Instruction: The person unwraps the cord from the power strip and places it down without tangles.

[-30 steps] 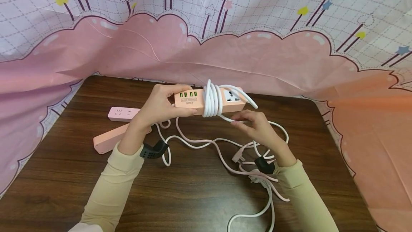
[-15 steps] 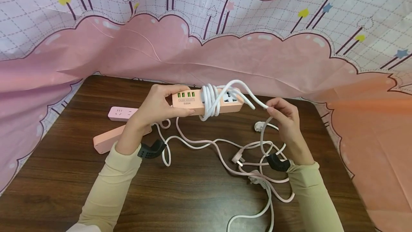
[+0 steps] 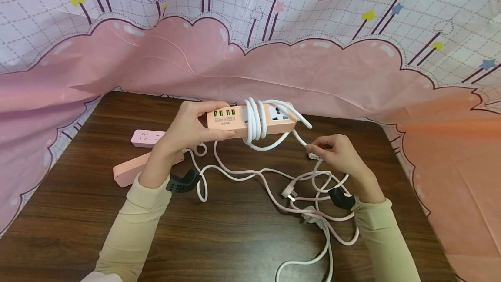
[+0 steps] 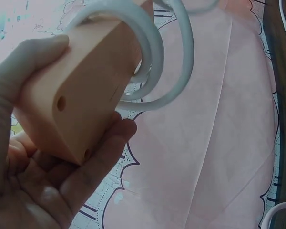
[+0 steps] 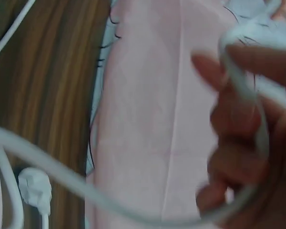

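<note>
A peach power strip point(image 3: 225, 118) with green USB ports and a white socket is held up above the table. My left hand point(image 3: 194, 125) grips its left end, thumb on one side and fingers on the other, as the left wrist view also shows. Several turns of white power cord point(image 3: 254, 121) circle the strip's middle, and one loose loop droops below it. To the right of the strip my right hand point(image 3: 339, 156) pinches the same cord between thumb and fingers. In the right wrist view the cord point(image 5: 133, 214) trails down from that hand.
On the dark wooden table point(image 3: 235, 238) lie a pink power strip point(image 3: 145, 137) and another peach strip point(image 3: 131, 169), left of the tangled cords. A pink plug point(image 3: 289, 191) and a white plug point(image 3: 311, 216) rest at the right. A patterned curtain point(image 3: 250, 68) hangs behind.
My right hand swung the cord out to the right and over the strip's front, then came back lower and left. A slack loop now hangs under the strip. The left hand keeps its grip.
</note>
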The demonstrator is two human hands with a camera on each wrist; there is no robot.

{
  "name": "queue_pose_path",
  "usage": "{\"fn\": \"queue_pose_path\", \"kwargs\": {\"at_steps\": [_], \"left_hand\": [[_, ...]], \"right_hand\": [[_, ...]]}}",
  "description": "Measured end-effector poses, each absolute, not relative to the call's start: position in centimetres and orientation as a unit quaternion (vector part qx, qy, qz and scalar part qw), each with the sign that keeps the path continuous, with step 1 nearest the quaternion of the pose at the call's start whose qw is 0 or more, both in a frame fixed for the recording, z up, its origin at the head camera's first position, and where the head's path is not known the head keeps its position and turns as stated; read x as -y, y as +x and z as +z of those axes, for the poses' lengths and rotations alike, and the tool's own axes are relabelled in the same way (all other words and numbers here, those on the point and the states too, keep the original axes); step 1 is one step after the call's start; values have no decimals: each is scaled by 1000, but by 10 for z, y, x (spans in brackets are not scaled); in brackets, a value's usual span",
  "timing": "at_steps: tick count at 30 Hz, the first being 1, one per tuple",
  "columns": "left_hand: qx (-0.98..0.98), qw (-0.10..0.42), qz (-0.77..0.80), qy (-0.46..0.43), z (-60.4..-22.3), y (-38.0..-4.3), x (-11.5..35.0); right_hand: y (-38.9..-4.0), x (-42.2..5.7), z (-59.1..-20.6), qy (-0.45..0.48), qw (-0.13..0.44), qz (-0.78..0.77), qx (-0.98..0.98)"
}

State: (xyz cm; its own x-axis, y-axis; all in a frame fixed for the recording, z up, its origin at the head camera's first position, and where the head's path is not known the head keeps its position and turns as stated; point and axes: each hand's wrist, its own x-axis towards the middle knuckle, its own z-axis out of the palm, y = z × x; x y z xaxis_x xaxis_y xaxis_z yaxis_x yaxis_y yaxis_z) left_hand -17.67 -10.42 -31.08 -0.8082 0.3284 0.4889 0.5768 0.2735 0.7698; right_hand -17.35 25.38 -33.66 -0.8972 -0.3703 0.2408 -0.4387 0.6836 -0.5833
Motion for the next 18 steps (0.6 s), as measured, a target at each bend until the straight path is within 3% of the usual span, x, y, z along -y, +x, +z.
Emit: {"fn": "queue_pose_path", "kwargs": {"at_steps": [4,10,14,18], "left_hand": [[790,90,-533,-290,-309,-175,105],[794,61,-528,-295,-309,-174,107],[801,59,-518,-294,-311,-175,109],[813,57,-501,-292,-313,-177,109]], "right_hand": [[-180,-244,-338,125,133,273,945],[-186,-243,-330,30,251,391,885],[-180,-249,-319,16,261,581,771],[-173,-259,-310,61,246,757,602]]}}
